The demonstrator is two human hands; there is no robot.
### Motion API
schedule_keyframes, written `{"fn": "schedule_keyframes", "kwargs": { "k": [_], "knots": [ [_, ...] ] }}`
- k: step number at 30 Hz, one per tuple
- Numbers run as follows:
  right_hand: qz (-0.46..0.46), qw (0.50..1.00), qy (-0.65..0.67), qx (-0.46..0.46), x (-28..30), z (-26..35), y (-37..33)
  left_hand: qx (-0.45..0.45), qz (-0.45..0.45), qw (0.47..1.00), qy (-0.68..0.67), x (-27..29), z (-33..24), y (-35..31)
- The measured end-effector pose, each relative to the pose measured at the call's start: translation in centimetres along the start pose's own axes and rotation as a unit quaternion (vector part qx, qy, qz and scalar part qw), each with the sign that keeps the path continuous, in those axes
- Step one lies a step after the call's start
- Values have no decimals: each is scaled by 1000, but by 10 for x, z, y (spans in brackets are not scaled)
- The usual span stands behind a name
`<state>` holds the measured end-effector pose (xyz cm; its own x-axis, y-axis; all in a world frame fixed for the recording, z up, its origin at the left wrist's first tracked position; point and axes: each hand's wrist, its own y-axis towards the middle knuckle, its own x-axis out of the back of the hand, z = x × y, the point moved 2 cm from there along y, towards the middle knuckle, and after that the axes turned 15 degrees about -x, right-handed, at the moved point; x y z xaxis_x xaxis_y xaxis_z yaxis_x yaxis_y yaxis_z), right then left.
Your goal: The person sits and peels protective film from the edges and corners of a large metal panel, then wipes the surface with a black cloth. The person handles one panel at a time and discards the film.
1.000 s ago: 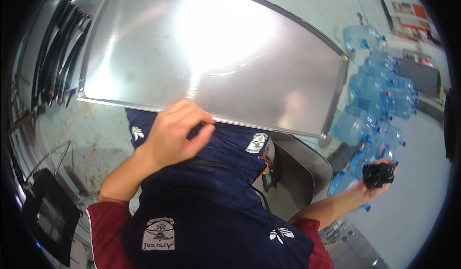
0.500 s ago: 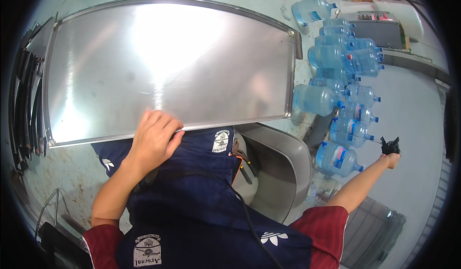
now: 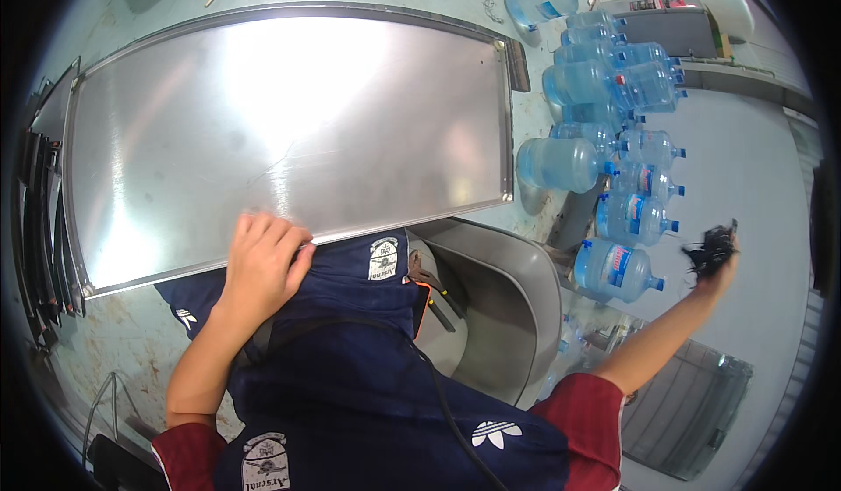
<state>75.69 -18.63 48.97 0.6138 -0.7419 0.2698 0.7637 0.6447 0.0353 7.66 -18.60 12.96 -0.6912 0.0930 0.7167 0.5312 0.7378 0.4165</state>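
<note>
A large shiny metal panel [image 3: 377, 149] with a raised rim lies in front of me, its near edge at my lap. My left hand [image 3: 261, 268] is on that near edge, fingers bent over the rim and the thumb along it. Far out to the right, my outstretched right hand [image 3: 724, 274] is closed around a tangled bundle of thin black strands [image 3: 708, 251]. The bundle is blurred, so its exact kind is unclear.
Several blue water jugs [image 3: 562, 163] stand and lie to the right of the panel. A grey chair [image 3: 517, 307] holds pliers [image 3: 445, 305] beside me. Black frame pieces [image 3: 37, 219] are stacked at the left. A dark wrapped panel [image 3: 692, 408] lies at the lower right.
The view has shifted, so the panel and jugs sit further left in it. My right hand has swung slightly outward, and the black bundle looks more spread. My left hand stays on the rim.
</note>
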Motion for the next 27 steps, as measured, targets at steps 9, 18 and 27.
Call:
{"fn": "schedule_keyframes", "kwargs": {
  "k": [9,18,27],
  "knots": [
    [388,714,-566,-139,-225,-222,-70,-51,54,994,77,-37,-7,12],
    [526,719,-443,-96,-275,-229,-52,-115,-30,985,126,49,-3,39],
    [378,856,-323,144,-274,-132,-122,-185,-195,911,314,181,37,107]
  ]
}}
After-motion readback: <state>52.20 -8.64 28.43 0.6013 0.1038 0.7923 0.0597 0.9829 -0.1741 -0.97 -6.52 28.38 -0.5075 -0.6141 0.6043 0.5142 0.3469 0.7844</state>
